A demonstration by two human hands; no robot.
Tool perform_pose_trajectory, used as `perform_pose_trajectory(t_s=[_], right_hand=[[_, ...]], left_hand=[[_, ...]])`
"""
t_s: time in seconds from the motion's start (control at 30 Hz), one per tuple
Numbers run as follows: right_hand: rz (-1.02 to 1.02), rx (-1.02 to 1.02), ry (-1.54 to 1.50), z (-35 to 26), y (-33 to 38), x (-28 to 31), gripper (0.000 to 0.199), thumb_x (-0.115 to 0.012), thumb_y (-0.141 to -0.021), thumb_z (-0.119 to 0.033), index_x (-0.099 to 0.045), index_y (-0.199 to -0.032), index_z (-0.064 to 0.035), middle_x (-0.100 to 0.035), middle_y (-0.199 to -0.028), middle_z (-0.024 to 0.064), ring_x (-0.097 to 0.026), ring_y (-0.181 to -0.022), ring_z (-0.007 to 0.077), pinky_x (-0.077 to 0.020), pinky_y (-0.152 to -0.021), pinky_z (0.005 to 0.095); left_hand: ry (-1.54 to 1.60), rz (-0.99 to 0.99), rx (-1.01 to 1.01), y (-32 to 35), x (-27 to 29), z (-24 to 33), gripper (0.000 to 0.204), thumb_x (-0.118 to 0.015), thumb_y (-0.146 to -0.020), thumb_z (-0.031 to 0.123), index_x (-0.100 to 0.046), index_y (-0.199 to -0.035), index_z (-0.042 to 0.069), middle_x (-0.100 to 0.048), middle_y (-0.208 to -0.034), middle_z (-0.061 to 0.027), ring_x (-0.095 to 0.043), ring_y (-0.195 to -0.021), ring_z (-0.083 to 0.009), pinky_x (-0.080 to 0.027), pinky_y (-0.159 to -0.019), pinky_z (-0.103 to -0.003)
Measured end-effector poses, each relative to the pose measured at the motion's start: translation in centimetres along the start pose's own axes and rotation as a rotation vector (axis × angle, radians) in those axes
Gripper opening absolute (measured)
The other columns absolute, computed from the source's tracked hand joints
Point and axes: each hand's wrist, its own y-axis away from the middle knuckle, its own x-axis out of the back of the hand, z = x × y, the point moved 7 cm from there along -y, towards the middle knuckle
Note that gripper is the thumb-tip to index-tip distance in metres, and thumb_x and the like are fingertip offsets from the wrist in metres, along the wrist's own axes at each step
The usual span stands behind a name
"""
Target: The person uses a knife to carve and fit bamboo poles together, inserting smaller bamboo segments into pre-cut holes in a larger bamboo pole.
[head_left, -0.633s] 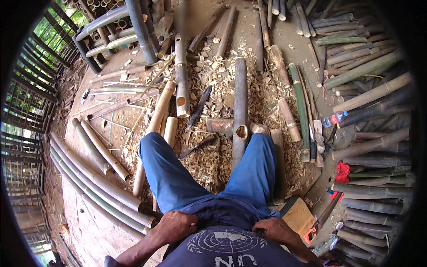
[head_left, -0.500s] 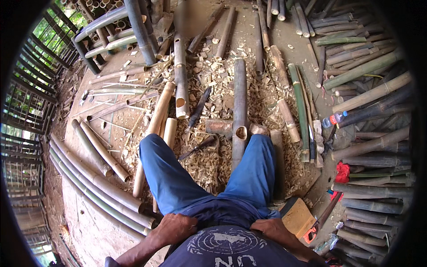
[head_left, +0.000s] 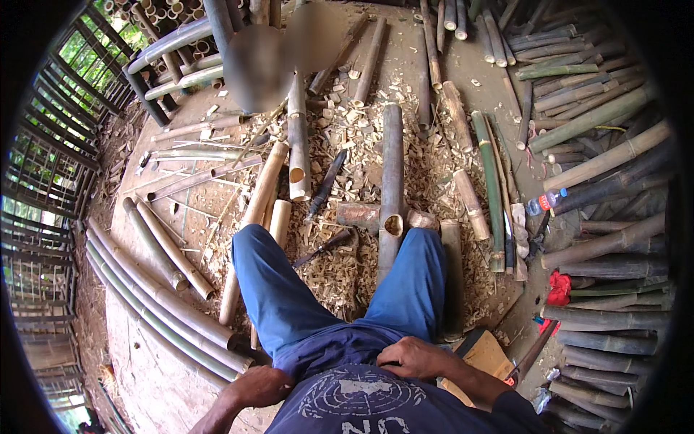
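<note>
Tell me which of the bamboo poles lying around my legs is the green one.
The green bamboo pole lies right of your right leg, running away from you beside a shorter tan piece. The others nearby are tan, brown or grey, like the dark hollow pole between your legs.

Left hand (head_left: 259, 385): resting at the person's left hip, empty, by the ground.
Right hand (head_left: 410, 358): lying on the dark blue shirt (head_left: 361, 398) at the waist, fingers curled, holding nothing.
Legs: blue trousers (head_left: 289, 304), spread apart.
Between the legs: a long bamboo pole (head_left: 391, 181) on wood shavings (head_left: 340, 267).
Nearby: a dark blade (head_left: 323, 186); a plastic bottle (head_left: 543, 202) at the right.
</note>
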Motion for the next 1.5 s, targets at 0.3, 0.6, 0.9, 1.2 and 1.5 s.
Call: perform_pose_trajectory(t_s=[0.3,0.6,0.9,1.2,1.5], right_hand=[[0.548,-0.412,-0.317,7.6,8.2,4.4,0.024,-0.066,-0.093,-0.022,-0.07,-0.093,0.0021,-0.069,-0.076,0.0086,-0.065,-0.068,0.0117,-0.0522,-0.064,0.0298],[0.624,-0.774,-0.172,24.2,16.5,-11.8,0.026,-0.064,-0.087,-0.021,-0.069,-0.104,-0.0025,-0.07,-0.097,0.0204,-0.068,-0.094,0.0322,-0.0521,-0.08,0.0394],[0.794,-0.955,-0.502,20.8,8.2,-11.3,0.036,-0.068,-0.083,-0.026,-0.064,-0.11,-0.002,-0.069,-0.101,0.0215,-0.067,-0.097,0.0337,-0.0515,-0.083,0.0407],[0.831,-0.946,-0.564,20.6,7.2,-12.6,0.049,-0.072,-0.08,-0.03,-0.059,-0.117,-0.0014,-0.068,-0.106,0.0227,-0.066,-0.101,0.0352,-0.051,-0.086,0.042],[0.857,-0.871,-0.57,19.8,4.1,-12.9,0.063,-0.076,-0.076,-0.035,-0.054,-0.124,-0.0009,-0.066,-0.111,0.0239,-0.065,-0.104,0.0367,-0.0504,-0.089,0.0434]], left_hand=[[0.018,0.21,-0.231,-4.0,11.4,3.8,0.028,-0.065,-0.091,0.021,-0.07,-0.115,0.006,-0.073,-0.099,-0.0158,-0.073,-0.084,-0.0267,-0.056,-0.079,-0.039],[0.733,0.678,-0.132,-27.9,17.6,-2.4,0.027,-0.068,-0.087,0.024,-0.072,-0.101,0.001,-0.073,-0.081,-0.0117,-0.069,-0.071,-0.0232,-0.055,-0.07,-0.037],[0.862,0.448,0.097,-33.0,-2.9,-0.8,0.08,-0.091,-0.066,0.035,-0.05,-0.118,-0.01,-0.068,-0.107,-0.0191,-0.069,-0.096,-0.0293,-0.056,-0.081,-0.04],[0.825,0.643,-0.061,-36.1,6.9,1.2,0.094,-0.083,-0.066,0.055,-0.05,-0.122,-0.014,-0.065,-0.11,-0.0262,-0.068,-0.101,-0.032,-0.055,-0.084,-0.044],[0.464,0.78,-0.198,-42.1,27.7,0.0,0.075,-0.073,-0.077,0.055,-0.063,-0.112,-0.011,-0.071,-0.093,-0.0245,-0.071,-0.083,-0.0335,-0.056,-0.075,-0.043]])
